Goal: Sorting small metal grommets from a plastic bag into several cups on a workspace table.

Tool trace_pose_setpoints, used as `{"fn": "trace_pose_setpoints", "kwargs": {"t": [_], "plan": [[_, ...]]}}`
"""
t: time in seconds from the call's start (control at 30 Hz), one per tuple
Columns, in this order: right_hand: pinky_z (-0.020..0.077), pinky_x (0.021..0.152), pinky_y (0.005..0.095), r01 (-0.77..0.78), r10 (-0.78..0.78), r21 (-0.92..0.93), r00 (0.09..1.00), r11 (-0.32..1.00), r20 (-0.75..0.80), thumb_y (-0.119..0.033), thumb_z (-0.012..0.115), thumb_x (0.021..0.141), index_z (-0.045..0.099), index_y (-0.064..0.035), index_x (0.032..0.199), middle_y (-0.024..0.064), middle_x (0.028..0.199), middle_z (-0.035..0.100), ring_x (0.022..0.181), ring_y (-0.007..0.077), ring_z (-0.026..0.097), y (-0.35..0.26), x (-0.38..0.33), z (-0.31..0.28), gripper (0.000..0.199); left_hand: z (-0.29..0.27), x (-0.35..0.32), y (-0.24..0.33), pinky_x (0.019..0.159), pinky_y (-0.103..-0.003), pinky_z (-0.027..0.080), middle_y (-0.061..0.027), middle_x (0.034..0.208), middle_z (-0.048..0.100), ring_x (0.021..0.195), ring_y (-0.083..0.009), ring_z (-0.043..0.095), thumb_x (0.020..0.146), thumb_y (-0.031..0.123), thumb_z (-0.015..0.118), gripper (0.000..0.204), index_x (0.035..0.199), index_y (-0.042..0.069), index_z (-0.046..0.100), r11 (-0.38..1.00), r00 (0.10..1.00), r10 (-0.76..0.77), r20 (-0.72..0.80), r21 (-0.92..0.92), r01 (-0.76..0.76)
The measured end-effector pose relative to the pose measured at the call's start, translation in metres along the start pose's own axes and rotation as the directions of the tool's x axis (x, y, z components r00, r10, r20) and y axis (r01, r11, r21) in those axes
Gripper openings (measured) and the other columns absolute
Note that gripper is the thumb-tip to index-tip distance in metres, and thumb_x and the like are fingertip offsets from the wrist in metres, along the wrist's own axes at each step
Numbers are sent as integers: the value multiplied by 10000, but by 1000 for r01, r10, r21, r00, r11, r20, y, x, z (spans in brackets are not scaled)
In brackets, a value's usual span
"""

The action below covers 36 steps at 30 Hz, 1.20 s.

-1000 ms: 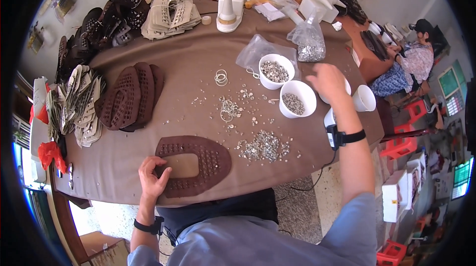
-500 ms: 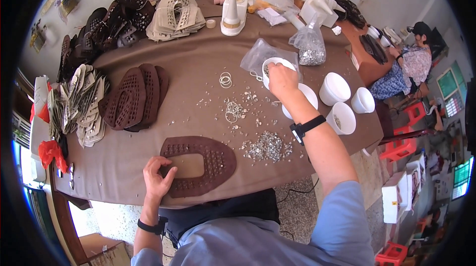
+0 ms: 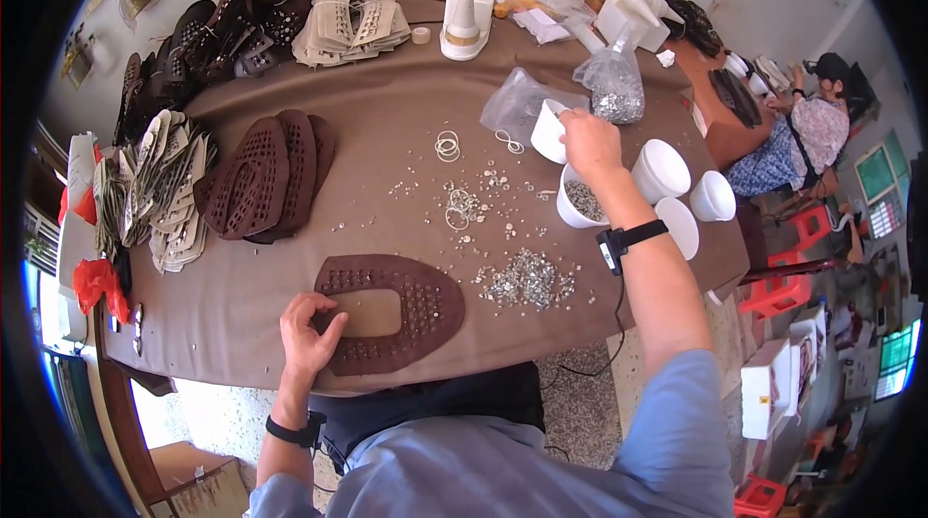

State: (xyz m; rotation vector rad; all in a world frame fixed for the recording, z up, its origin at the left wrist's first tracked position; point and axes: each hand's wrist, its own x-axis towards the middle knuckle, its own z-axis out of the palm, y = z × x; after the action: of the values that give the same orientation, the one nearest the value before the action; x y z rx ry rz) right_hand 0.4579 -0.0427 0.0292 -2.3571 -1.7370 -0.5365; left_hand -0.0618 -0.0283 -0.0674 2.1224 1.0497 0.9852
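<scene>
In front of me lies a dark brown U-shaped perforated piece [image 3: 440, 325], with small metal studs in some of its holes. My left hand [image 3: 305, 332] rests at its left end, fingers curved and thumb apart. At the right, my right hand [image 3: 593, 143] grips a white plastic cup [image 3: 548, 136] by its rim, tilting it; its inside is hidden. Just below stands a second white cup [image 3: 572, 215] holding small grey metal pieces. A heap of shiny metal studs [image 3: 530, 280] lies right of the brown piece, with loose ones and pale rings [image 3: 462, 207] behind it.
More white cups [image 3: 661, 170] stand beyond my right forearm. Clear bags, one full of studs [image 3: 616, 98], lie behind. Stacked brown pieces [image 3: 256, 175] and pale pieces [image 3: 169, 194] sit left. A white machine [image 3: 466, 20] stands at the back; a person [image 3: 807, 131] sits far right.
My right hand has come out of the white cup and now grips its rim, tipping it. The metal pieces in the second cup have come into sight. My left hand stays at the brown piece.
</scene>
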Motion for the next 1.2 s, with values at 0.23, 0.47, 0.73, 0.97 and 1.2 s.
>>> {"fn": "trace_pose_setpoints", "kwargs": {"t": [0.23,0.47,0.73,0.97,1.2], "plan": [[583,753,448,17,-18,-15,998,1000,-61,-145,720,878,702,-77,948,105,953,717,912,318,733,10,2,-10,99,-1,1,1,738,-352,543,-143,870,692,791,-277,668,731,86,816,213,889,-12,713,1000,1000,0,12,18,0],[593,736,434,207,-211,-102,977,973,-27,-136,647,903,707,-95,946,99,969,717,914,289,740,7,-9,6,84,0,1,1,744,-347,543,-146,882,694,797,-271,671,732,78,819,213,896,-12,718,1000,1000,3,17,19,-4],[591,724,443,245,-247,-80,969,966,-12,-98,617,885,693,-75,930,118,961,720,891,308,746,-37,2,33,91,-1,1,4,742,-347,539,-144,881,689,790,-265,663,733,71,820,209,889,-15,709,999,1000,-19,20,35,19],[577,766,474,112,-113,79,994,990,8,-155,668,909,706,-70,990,147,990,732,901,355,735,-48,-2,25,124,2,2,1,732,-343,528,-142,885,688,787,-258,655,735,60,816,205,889,-19,704,1000,1000,5,22,1,-5],[563,851,495,-330,302,136,934,934,192,-187,702,936,752,-95,999,143,1161,736,992,396,706,14,-57,-57,123,1,3,2,741,-337,523,-146,908,690,798,-257,651,738,54,813,208,893,-24,698,1000,1000,0,26,5,0]]}}
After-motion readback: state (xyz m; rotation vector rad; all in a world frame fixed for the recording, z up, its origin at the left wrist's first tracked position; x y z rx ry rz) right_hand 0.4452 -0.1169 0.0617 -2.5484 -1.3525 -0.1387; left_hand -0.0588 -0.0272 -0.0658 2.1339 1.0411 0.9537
